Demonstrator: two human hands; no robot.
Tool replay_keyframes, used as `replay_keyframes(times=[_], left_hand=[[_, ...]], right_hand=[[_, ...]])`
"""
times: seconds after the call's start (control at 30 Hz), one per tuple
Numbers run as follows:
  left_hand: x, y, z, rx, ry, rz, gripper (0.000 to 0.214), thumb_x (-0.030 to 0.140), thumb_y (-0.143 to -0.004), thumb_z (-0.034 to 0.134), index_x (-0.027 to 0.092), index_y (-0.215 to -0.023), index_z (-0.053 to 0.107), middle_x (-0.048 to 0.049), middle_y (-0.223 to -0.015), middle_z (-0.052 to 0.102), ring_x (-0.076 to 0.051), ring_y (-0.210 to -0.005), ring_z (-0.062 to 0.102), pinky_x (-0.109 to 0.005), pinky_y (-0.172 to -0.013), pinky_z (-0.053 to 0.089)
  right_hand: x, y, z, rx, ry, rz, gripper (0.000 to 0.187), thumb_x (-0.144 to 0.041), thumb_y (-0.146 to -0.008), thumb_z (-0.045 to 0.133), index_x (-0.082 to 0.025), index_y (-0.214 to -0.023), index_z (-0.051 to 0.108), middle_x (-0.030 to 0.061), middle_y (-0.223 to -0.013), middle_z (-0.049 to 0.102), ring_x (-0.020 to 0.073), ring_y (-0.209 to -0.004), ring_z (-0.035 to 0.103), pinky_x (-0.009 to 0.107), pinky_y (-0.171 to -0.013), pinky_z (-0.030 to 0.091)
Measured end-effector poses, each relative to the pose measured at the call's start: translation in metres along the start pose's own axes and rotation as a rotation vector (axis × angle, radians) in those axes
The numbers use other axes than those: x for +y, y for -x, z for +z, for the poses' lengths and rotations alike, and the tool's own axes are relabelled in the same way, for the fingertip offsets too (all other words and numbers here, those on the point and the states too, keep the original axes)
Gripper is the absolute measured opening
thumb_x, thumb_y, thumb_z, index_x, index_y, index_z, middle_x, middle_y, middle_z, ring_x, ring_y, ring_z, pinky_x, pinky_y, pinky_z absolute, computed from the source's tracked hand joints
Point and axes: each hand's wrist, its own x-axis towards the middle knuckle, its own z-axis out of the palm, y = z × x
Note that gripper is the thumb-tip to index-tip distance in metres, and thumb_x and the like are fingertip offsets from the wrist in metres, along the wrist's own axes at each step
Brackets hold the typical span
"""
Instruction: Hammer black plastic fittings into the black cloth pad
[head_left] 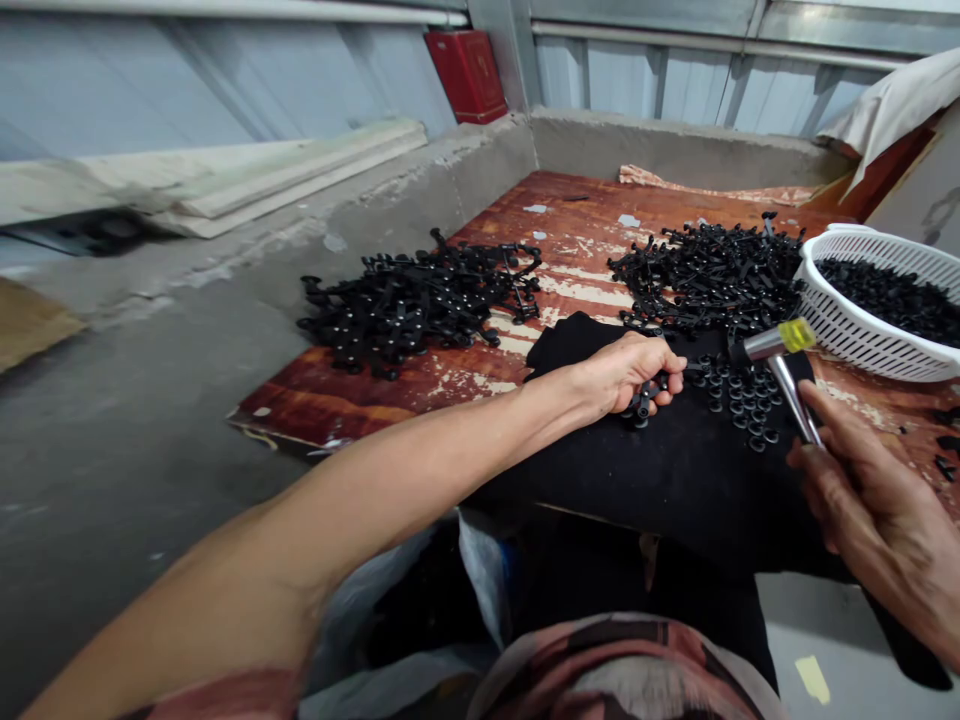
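Note:
My left hand [646, 372] is closed around a few small black plastic parts [641, 402], just above a black cloth [600, 475] at the table's near edge. In my right hand [870, 490] is a small hammer [796, 400] with a metal shaft and a yellow-tipped head. The hammer head is raised over several black ring-shaped pieces [739, 400], which lie in rows on the cloth to the right of my left hand. What exactly the left fingers pinch is partly hidden.
A heap of black parts [420, 305] lies left on the worn red-brown table [300, 395]; another pile [712, 275] lies at the back right. Beside it stands a white plastic basket [847, 310] of small black pieces. A concrete ledge [480, 170] with a red tin [466, 75] borders the table.

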Motion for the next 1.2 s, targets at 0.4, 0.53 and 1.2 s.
replay_keyframes(times=[0.4,0.53,1.2], left_hand=[[-0.005,-0.001,0.001,0.063,-0.058,0.047,0.03,0.012,-0.084,0.052,0.013,-0.055,0.053,0.0003,-0.049,0.052,-0.007,-0.038,0.046,-0.019,-0.038,0.033],[-0.005,-0.002,0.001,0.058,-0.084,0.06,0.031,0.013,-0.085,0.052,0.013,-0.053,0.052,0.0,-0.049,0.052,-0.007,-0.038,0.046,-0.02,-0.039,0.034],[-0.009,-0.008,-0.002,0.062,-0.107,0.086,0.029,0.016,-0.084,0.055,0.012,-0.055,0.055,-0.0015,-0.054,0.057,-0.008,-0.041,0.051,-0.02,-0.039,0.038]], right_hand=[[0.011,-0.023,0.0,-0.061,0.45,-0.484,0.056,-0.014,-0.093,0.047,-0.019,-0.148,0.045,0.014,-0.103,0.07,0.0272,-0.083,0.068,0.04,-0.07,0.054],[0.006,-0.021,0.002,0.032,0.427,-0.508,0.061,-0.012,-0.092,0.049,-0.022,-0.152,0.04,0.0147,-0.11,0.069,0.0265,-0.086,0.068,0.041,-0.076,0.054],[0.011,-0.021,0.002,0.014,0.455,-0.487,0.055,-0.015,-0.093,0.047,-0.021,-0.148,0.044,0.0146,-0.107,0.07,0.0265,-0.086,0.068,0.041,-0.076,0.054]])
